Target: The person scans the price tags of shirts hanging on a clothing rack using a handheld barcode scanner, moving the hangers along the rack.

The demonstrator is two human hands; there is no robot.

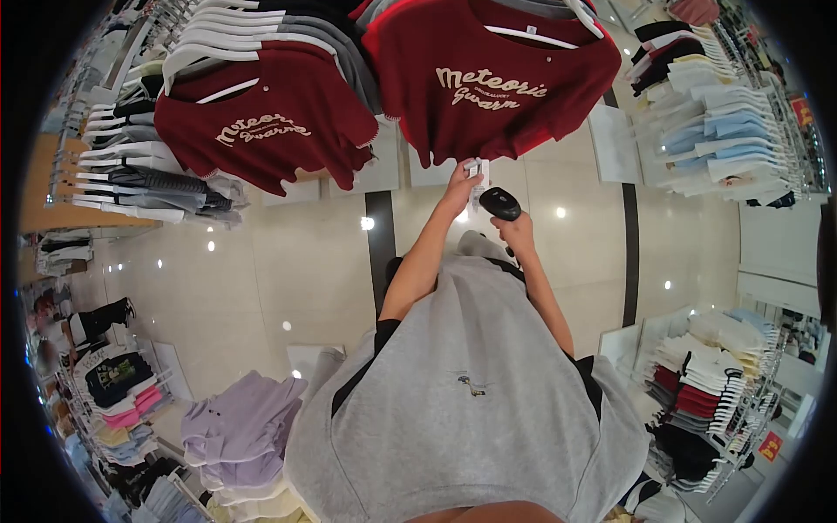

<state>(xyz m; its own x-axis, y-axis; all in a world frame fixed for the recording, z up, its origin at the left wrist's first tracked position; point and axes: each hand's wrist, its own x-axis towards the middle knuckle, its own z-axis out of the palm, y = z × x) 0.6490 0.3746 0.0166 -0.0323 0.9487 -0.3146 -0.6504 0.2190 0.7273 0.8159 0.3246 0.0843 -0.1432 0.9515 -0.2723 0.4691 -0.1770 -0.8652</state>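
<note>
My left hand (459, 186) is closed on a white price tag (476, 173) just below the hem of a dark red T-shirt (497, 87) with cream lettering. The print on the tag is too small to read. In my right hand (518, 234) is a black barcode scanner (500, 203), its head a short way from the tag and tilted toward it. The fingers wrap round the scanner's handle, which is mostly hidden. A second dark red T-shirt (261, 122) with the same lettering hangs on a white hanger to the left.
Racks of hanging clothes surround me: grey and black garments (139, 166) at left, pale blue and white tops (719, 126) at right, a lilac shirt (240, 427) behind left, white and red tops (697, 375) behind right. Shiny tiled floor (261, 270) lies between them.
</note>
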